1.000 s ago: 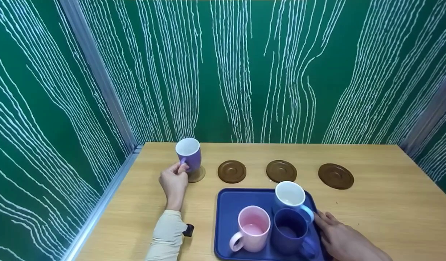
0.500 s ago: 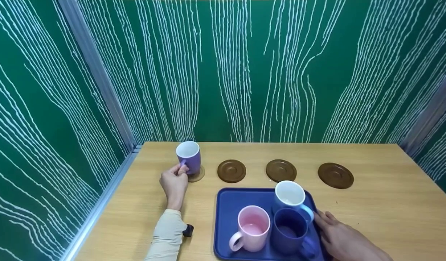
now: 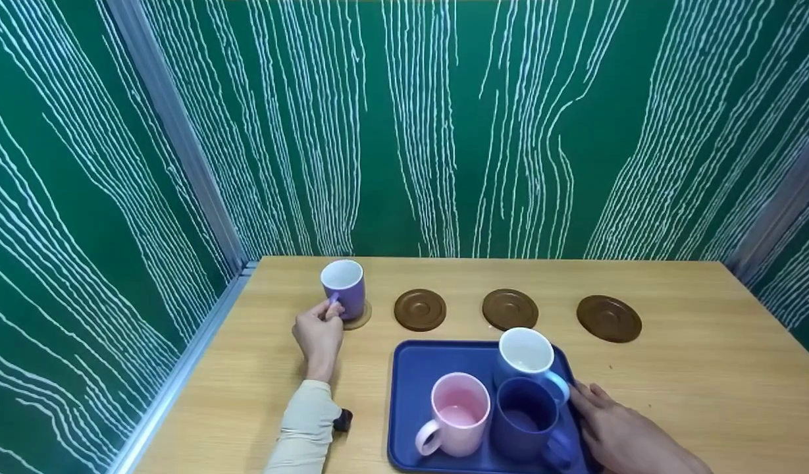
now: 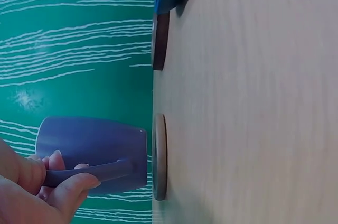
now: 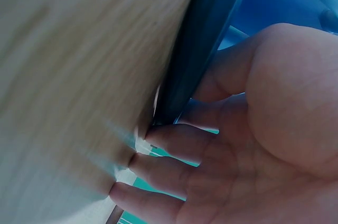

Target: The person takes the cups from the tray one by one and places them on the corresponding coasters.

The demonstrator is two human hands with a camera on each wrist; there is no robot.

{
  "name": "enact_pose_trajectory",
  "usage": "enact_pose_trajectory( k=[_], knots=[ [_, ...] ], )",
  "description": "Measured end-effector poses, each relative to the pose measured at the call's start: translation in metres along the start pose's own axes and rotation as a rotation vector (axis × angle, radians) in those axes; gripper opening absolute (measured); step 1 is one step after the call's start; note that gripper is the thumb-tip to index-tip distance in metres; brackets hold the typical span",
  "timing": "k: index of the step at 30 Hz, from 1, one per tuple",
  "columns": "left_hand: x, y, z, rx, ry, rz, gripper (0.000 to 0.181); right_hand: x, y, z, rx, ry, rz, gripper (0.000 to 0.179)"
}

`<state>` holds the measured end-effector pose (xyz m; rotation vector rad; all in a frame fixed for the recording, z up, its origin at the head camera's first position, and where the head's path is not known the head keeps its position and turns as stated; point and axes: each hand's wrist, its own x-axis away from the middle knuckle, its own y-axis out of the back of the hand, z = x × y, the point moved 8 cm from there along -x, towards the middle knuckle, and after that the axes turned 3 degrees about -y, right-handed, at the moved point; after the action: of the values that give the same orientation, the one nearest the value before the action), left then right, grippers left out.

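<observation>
My left hand (image 3: 318, 334) pinches the handle of a purple mug (image 3: 351, 297), white inside and held upright. In the left wrist view, a narrow gap shows between the mug's base and a light wooden coaster (image 4: 159, 158). My right hand (image 3: 618, 431) lies along the right edge of a blue tray (image 3: 414, 365); in the right wrist view its fingers (image 5: 171, 174) extend loosely, tips against the tabletop beside the rim. On the tray stand a pink mug (image 3: 467, 431), a dark blue mug (image 3: 516, 434) and a light blue mug (image 3: 509, 375).
Three dark brown coasters lie in a row behind the tray: the left coaster (image 3: 420, 310), the middle coaster (image 3: 509, 309) and the right coaster (image 3: 609, 318). Green walls (image 3: 299, 131) with white wavy lines enclose the wooden table (image 3: 694, 368) at the back and sides.
The purple mug in my left hand has sunk slightly toward the light coaster. My right hand and the tray stay where they were.
</observation>
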<state>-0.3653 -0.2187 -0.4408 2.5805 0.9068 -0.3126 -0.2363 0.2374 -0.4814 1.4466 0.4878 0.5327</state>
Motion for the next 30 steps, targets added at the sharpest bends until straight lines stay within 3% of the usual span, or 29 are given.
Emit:
enact_pose_trajectory(
  k=[5, 14, 19, 24, 26, 30],
  knots=[
    [0.002, -0.003, 0.005, -0.002, 0.011, 0.002, 0.018, 0.0, 0.0, 0.001, -0.011, 0.002, 0.019, 0.111],
    [0.002, -0.003, 0.005, -0.012, 0.006, -0.019, 0.014, -0.002, -0.003, -0.005, -0.112, -0.069, 0.104, 0.118],
    [0.003, -0.004, 0.004, -0.014, 0.009, -0.015, 0.012, -0.002, -0.003, -0.006, -0.141, -0.093, 0.105, 0.121],
    [0.003, -0.003, 0.005, -0.018, -0.002, -0.028, 0.012, -0.002, -0.005, -0.009, -0.221, -0.145, 0.088, 0.104],
    [0.003, -0.003, 0.005, -0.021, -0.016, -0.036, 0.014, -0.002, -0.007, -0.012, -0.282, -0.203, 0.098, 0.096],
    [0.003, -0.003, 0.006, -0.024, -0.026, -0.043, 0.015, -0.002, -0.011, -0.015, -0.334, -0.259, 0.119, 0.091]
  ],
)
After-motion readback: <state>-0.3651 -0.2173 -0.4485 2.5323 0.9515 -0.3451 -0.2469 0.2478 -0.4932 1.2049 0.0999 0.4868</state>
